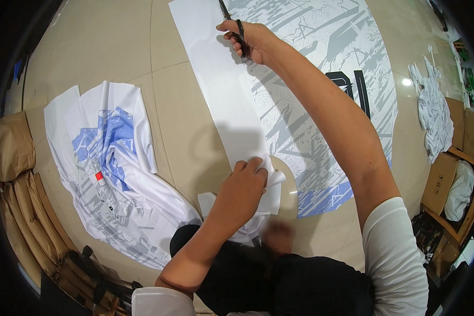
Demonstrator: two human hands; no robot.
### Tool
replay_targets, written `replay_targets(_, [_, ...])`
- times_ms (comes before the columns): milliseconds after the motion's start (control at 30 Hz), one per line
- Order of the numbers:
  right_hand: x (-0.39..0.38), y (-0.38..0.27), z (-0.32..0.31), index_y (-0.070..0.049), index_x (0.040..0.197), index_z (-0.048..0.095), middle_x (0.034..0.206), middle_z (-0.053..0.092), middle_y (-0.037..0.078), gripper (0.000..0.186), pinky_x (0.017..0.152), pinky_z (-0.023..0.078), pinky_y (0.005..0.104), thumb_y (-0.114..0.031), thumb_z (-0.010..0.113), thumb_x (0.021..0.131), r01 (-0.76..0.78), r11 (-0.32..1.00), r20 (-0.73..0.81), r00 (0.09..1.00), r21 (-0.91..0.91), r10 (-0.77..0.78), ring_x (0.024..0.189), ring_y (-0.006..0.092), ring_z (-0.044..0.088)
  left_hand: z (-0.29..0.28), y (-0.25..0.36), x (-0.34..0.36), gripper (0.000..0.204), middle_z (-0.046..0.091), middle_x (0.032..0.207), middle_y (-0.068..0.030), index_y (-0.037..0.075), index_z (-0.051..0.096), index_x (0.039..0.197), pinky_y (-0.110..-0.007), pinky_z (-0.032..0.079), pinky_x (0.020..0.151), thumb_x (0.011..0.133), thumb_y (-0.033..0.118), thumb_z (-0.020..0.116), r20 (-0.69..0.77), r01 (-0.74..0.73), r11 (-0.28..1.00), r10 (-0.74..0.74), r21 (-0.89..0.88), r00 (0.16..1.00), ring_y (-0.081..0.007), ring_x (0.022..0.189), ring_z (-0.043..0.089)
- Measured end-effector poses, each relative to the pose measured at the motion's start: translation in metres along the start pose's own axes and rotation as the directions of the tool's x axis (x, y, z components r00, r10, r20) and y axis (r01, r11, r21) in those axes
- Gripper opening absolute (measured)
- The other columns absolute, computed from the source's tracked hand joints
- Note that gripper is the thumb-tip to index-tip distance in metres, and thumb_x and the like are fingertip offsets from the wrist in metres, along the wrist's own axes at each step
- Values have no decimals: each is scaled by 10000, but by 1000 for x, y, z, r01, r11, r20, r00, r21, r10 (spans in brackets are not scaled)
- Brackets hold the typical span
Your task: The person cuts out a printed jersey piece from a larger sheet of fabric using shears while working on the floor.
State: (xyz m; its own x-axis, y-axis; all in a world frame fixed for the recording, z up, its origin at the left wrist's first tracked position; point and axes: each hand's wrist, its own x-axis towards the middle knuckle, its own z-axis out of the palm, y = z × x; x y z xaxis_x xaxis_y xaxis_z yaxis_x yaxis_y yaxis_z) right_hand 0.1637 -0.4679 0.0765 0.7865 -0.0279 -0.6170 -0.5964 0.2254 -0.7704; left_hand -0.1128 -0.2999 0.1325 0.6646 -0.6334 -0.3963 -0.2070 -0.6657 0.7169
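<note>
My right hand (255, 43) is wrapped around a pair of scissors (240, 27) with black handles, blades pointing to the far side. The scissors lie along the line between a plain white fabric margin (216, 89) and a printed panel (321, 47) with grey streaks, dark lettering and a blue lower edge. My left hand (242, 187) is closed on the near end of the white margin, where the cloth is bunched. More white cloth runs under that hand toward my knees. Part of the printed panel is hidden by my right forearm.
A crumpled white, grey and blue printed cloth (110, 137) lies on the tiled floor (168, 37) at left. A heap of white scraps (432, 105) is at right, above a cardboard box (438, 179). Brown packages (16, 142) stand along the left side. My foot (278, 236) is near the cloth.
</note>
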Motion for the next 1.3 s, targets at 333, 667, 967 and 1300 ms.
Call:
replay_targets(333, [2,0,0,-41,820,685,751,631,23,268,478,460,243,-168,920,841,6,1000,10,1000,-16,-5,566,72,521,-1,2,1,164,628,1475,-187,32,677,980,-506,540,1071,885,46,810,8,17,1000,-17,-7,1000,-421,1291,612])
replay_targets(667, [12,-10,2,-44,851,680,754,623,32,292,485,458,250,-211,920,847,-1,1000,11,1000,3,1,569,82,517,-5,4,2,163,630,1464,-192,34,667,987,-500,532,1079,890,43,798,28,23,999,-22,-31,999,-428,1288,609])
replay_targets(967, [16,-8,-1,-26,846,695,769,626,37,248,485,458,252,-147,911,848,21,1000,32,999,2,-21,592,78,526,-2,2,3,156,631,1461,-188,34,669,987,-496,534,1081,897,53,796,10,17,1000,-17,-21,1000,-423,1293,609])
replay_targets(1300, [22,-17,-1,-18,878,688,794,617,40,328,484,457,234,-225,937,827,29,999,24,999,-34,-29,601,80,527,-3,3,5,164,632,1462,-175,33,672,986,-501,552,1055,893,56,805,27,38,999,-37,-19,999,-422,1292,612])
